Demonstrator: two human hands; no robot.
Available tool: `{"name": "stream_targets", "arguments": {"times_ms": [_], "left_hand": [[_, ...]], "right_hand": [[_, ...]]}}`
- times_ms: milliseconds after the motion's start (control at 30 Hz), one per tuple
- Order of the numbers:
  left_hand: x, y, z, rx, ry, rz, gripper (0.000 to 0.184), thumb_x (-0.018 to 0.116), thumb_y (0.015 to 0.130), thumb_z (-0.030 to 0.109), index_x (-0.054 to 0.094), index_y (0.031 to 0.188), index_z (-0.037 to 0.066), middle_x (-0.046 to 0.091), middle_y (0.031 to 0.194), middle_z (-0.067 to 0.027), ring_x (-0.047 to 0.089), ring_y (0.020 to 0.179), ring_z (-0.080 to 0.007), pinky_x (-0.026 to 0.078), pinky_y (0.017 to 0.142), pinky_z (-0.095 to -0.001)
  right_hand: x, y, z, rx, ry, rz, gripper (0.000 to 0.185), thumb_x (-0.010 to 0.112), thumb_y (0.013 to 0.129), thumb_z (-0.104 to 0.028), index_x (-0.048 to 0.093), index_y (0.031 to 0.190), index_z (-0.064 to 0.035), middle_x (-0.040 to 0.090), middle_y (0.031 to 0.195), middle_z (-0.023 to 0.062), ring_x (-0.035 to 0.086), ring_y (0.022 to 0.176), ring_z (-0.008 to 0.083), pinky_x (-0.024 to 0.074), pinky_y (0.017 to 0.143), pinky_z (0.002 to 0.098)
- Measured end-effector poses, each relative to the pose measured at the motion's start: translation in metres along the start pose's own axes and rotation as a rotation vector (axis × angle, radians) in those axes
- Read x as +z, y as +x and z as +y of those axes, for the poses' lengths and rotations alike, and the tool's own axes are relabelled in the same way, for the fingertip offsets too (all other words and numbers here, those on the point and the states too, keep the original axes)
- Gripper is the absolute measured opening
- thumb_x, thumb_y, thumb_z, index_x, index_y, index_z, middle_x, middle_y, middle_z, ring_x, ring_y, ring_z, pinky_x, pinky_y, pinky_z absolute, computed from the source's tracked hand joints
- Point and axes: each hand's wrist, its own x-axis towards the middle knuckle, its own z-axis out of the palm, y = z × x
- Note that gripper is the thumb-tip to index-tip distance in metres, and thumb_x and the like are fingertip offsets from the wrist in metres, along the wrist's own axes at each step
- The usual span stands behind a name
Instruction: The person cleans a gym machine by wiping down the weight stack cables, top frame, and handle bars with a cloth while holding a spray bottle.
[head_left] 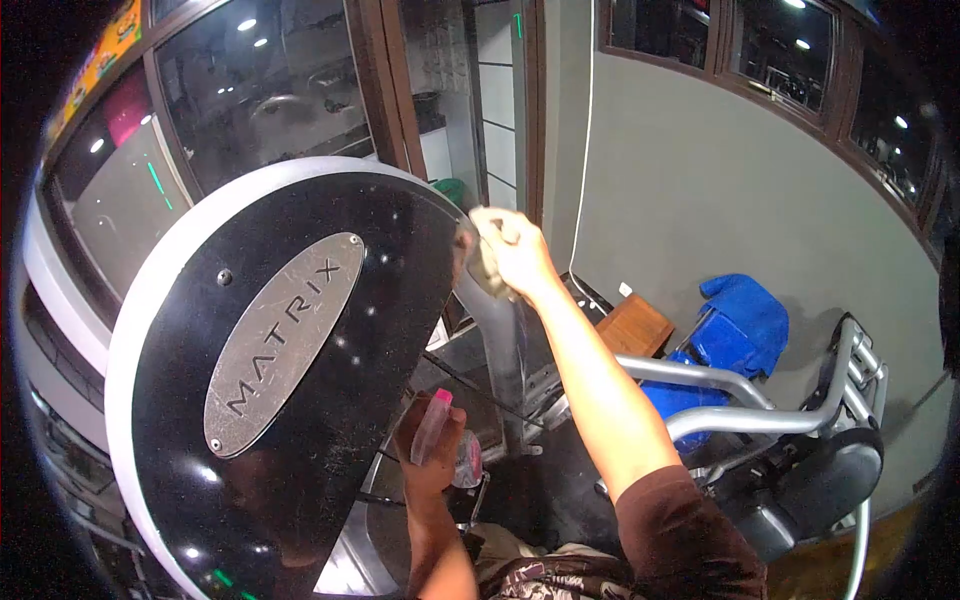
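Note:
My right hand [520,260] is closed around a pale cloth [488,272], at the right edge of a large rounded black machine cover [400,260] with a white rim. Motion blurs the cloth a little, so I cannot tell how firmly it touches the cover. Lower down, my left hand [432,465] grips a clear spray bottle [430,430] with a pink nozzle, close to the cover's lower right edge. Part of the bottle is hidden by the fingers. An oval metal plate [285,345] reading MATRIX is fixed on the cover.
Silver-framed gym equipment with a black pad [835,480] stands at the right. Behind it are a blue chair [715,340] with a blue cloth [755,310] and a brown wooden box [635,328]. A white cable [584,160] runs down the grey wall [690,190]. Windows line the back.

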Motion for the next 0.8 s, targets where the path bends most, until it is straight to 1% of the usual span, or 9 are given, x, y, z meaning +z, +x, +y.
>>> {"name": "stream_targets", "arguments": {"times_ms": [67,100,200,233,300,433,533,600,800], "left_hand": [[0.001,0.001,0.005,-0.007,-0.006,0.004,0.014,0.075,0.088,0.014,0.066,0.085,0.003,0.059,0.075,-0.0070,0.055,0.063,-0.0203,0.044,0.059,-0.0325],[0.001,0.002,0.007,-0.014,-0.010,0.007,0.015,0.075,0.088,0.014,0.066,0.085,0.003,0.058,0.074,-0.0064,0.054,0.063,-0.0201,0.043,0.059,-0.0321],[0.001,0.004,0.016,-0.064,-0.040,0.012,0.016,0.074,0.088,0.015,0.065,0.085,0.003,0.057,0.073,-0.0065,0.053,0.062,-0.0194,0.043,0.058,-0.0323],[0.006,-0.003,0.014,-0.065,-0.054,0.027,0.017,0.074,0.087,0.017,0.065,0.085,0.003,0.058,0.074,-0.0053,0.054,0.063,-0.0177,0.043,0.059,-0.0317],[0.009,-0.005,0.008,-0.074,-0.084,0.048,0.020,0.074,0.084,0.021,0.065,0.085,0.003,0.059,0.075,-0.0031,0.055,0.066,-0.0142,0.045,0.062,-0.0306],[0.010,0.001,-0.009,0.179,0.074,0.034,0.012,0.071,0.089,0.010,0.065,0.083,0.002,0.057,0.073,-0.0088,0.053,0.061,-0.0220,0.043,0.058,-0.0339],[0.010,0.003,-0.006,0.138,0.061,0.035,0.012,0.070,0.089,0.009,0.064,0.082,0.002,0.057,0.073,-0.0087,0.053,0.061,-0.0219,0.043,0.058,-0.0341],[0.010,0.003,0.002,0.166,0.076,0.044,0.011,0.070,0.089,0.009,0.063,0.083,0.002,0.058,0.074,-0.0073,0.053,0.062,-0.0195,0.043,0.058,-0.0338],[0.006,-0.005,-0.005,-0.116,-0.087,0.020,0.014,0.075,0.086,0.012,0.063,0.088,0.005,0.055,0.075,0.0006,0.049,0.068,-0.0096,0.041,0.059,-0.0294]], "right_hand": [[0.011,0.026,0.003,-0.258,0.023,-0.017,0.020,0.067,0.098,-0.015,0.070,0.114,-0.0049,0.065,0.093,0.0060,0.063,0.068,0.0123,0.0517,0.057,0.0274],[0.011,0.040,0.005,-0.568,-0.294,0.003,0.020,0.066,0.098,-0.014,0.070,0.116,-0.0062,0.063,0.108,0.0052,0.063,0.082,0.0134,0.0541,0.072,0.0306],[0.003,0.029,-0.016,-0.168,-0.195,-0.183,0.021,0.068,0.096,-0.013,0.069,0.117,-0.0084,0.063,0.109,0.0059,0.064,0.094,0.0179,0.0529,0.084,0.0330],[-0.009,0.026,0.002,-0.312,-0.319,-0.163,0.023,0.069,0.095,-0.012,0.069,0.117,-0.0086,0.063,0.110,0.0076,0.064,0.099,0.0205,0.0512,0.089,0.0329],[-0.027,0.010,0.031,-0.282,-0.374,-0.123,0.021,0.070,0.095,-0.012,0.068,0.115,-0.0080,0.063,0.110,0.0080,0.065,0.100,0.0208,0.0509,0.090,0.0328],[-0.068,-0.016,0.119,-0.216,-0.323,-0.094,0.020,0.069,0.094,-0.009,0.067,0.113,-0.0059,0.064,0.108,0.0084,0.065,0.104,0.0207,0.0497,0.094,0.0328],[-0.067,-0.023,0.099,-0.176,-0.392,-0.069,0.021,0.069,0.093,-0.008,0.070,0.113,-0.0040,0.068,0.111,0.0099,0.067,0.107,0.0203,0.0504,0.096,0.0326],[-0.049,-0.012,0.076,-0.339,-0.272,-0.066,0.022,0.070,0.092,-0.009,0.071,0.114,-0.0044,0.069,0.110,0.0092,0.068,0.104,0.0194,0.0512,0.095,0.0314],[0.000,0.022,0.003,-0.518,-0.278,-0.048,0.023,0.070,0.089,-0.003,0.070,0.112,-0.0024,0.071,0.105,0.0112,0.069,0.095,0.0222,0.0525,0.088,0.0309]]}}
